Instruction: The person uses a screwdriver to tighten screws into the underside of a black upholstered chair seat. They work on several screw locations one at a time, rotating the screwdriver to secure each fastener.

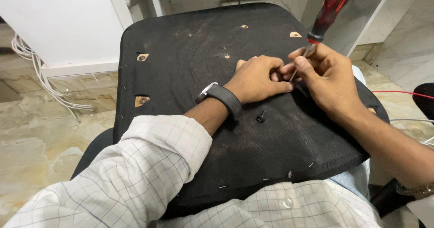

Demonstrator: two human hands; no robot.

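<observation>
Marble-patterned floor [40, 133] runs along the left, with a bundle of white cables [38, 74] trailing beside a white cabinet [58, 20]. Resting across the person's lap is an upturned black seat base [190, 60], its fabric underside facing up and stapled along the edges, with cut-outs showing wood and bolt holes; laid flat like this, it puts the fixing points within easy reach. A loose black bolt [261, 117] lies on the fabric just below the wrists. The left hand [260, 78], with a dark watch [221, 97] on its wrist, is curled closed and pressed on the fabric, its fingertips pinching at a spot that is hidden between both hands, apparently to steady whatever sits there. Touching it on the right, the right hand [327, 78] grips the metal shaft of a red-handled screwdriver [327, 13] low down, near the tip, which would give finer control; the handle leans up and away to the right.
</observation>
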